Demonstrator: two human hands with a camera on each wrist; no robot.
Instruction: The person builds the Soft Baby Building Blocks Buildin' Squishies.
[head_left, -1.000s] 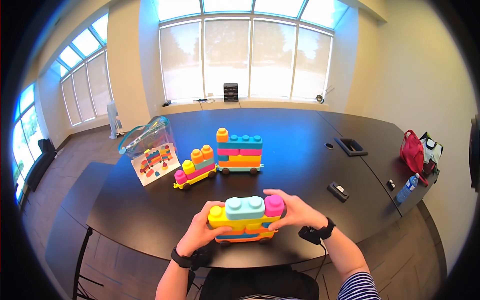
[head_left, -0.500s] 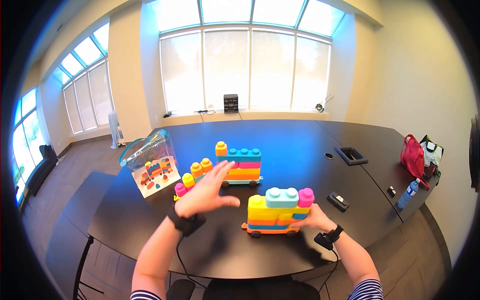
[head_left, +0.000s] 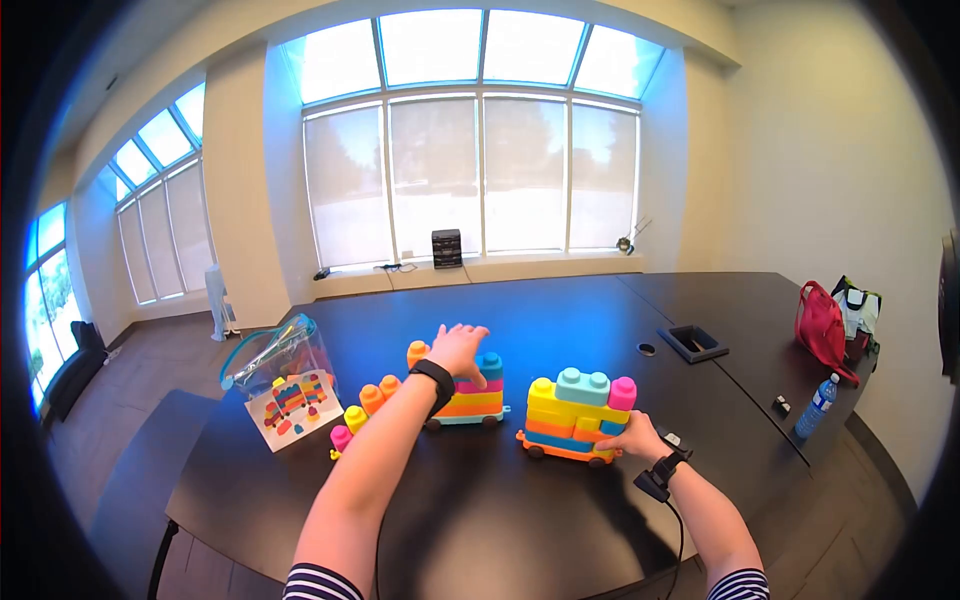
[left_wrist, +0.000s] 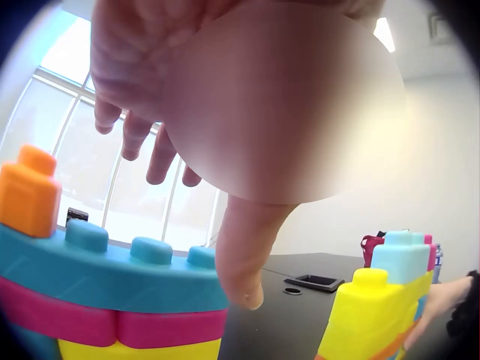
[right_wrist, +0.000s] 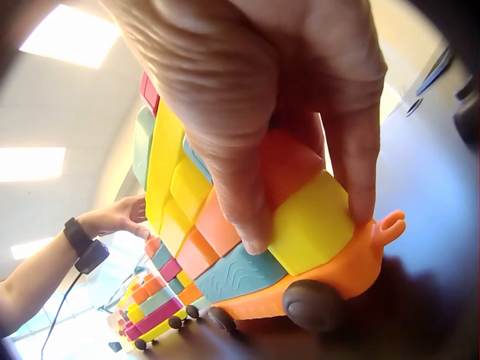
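A block wagon with an orange wheeled base, yellow, orange and blue blocks and a light-blue and pink top stands on the dark table. My right hand grips its right end, thumb on the near side in the right wrist view. My left hand reaches over the middle wagon, fingers extended above its teal top block; in the left wrist view I cannot tell whether the thumb touches it. An orange block tops that wagon's left end. Partly behind my left arm stands the small front wagon.
A picture card leans by a clear bag at the left. Toward the right are a table socket opening, a water bottle and a red bag. A black device lies behind my right hand.
My left hand let go of the near wagon and moved forward over the middle one. My right hand shifted the near wagon right and forward, beside the middle one. The head view tilted up.
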